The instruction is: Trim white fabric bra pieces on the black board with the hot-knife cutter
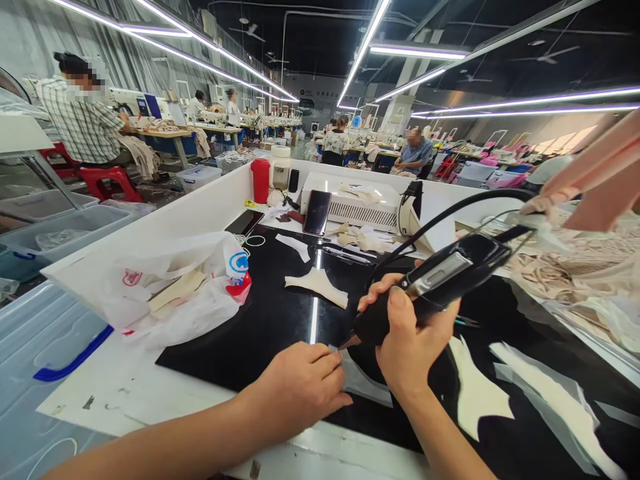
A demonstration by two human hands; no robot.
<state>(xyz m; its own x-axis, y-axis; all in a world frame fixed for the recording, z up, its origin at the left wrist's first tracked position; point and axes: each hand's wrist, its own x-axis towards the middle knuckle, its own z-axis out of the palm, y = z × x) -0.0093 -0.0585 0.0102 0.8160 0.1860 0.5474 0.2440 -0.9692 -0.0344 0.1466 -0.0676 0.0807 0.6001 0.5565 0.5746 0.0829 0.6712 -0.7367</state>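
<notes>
Rows of sewing stations under long strip lights are seen at 12 o'clock, with other people seated at them well apart from the work. Nearest the camera, a white tabletop is covered by a black glossy mat.

A black handheld cutting tool is held at the centre of the view in the right hand; the grip is clenched around the tool's dark handle, and its tip is pointed down toward 7 o'clock, close above the mat. A black cable is led from the tool's rear toward 1 o'clock.

The left hand is laid palm down at 6 o'clock, its fingers pressed flat on a pale translucent fabric piece that lies on the mat just under the tool's tip; nothing is grasped by this hand.

More cut cream fabric pieces are spread on the mat: one toward 11 o'clock of the tool, others at 4 o'clock. A white plastic bag with fabric inside is set at 9 o'clock. A red cup, a phone propped upright, and a white machine are placed at 12 o'clock. A heap of beige lace is piled at 3 o'clock.
</notes>
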